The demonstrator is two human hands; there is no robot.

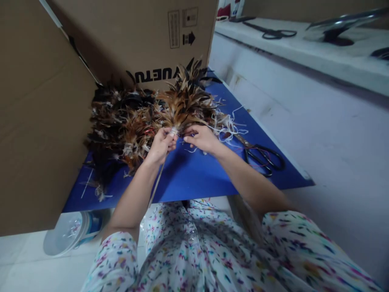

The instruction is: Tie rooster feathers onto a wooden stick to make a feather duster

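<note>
My left hand [163, 144] is closed in a pinch around the whitish bound base of a brown-and-black feather bunch [179, 105]. The feathers fan out away from me. Close on its right, my right hand [201, 138] has thumb and fingertips together at the lower feathers of the same bunch. Exactly what lies between those fingertips is partly hidden. A thin pale strip [157, 184] hangs below my left hand toward the table edge. Behind and left of my hands lies a heap of feathers [121, 117], brown, tan and black.
A blue board [188, 178] carries the feathers. Black-handled scissors [263, 158] and tangled white strings [231, 127] lie to the right. Cardboard boxes [127, 36] wall off the back and left. More scissors [273, 33] rest on a white ledge [306, 52]. A bucket [73, 233] stands on the floor.
</note>
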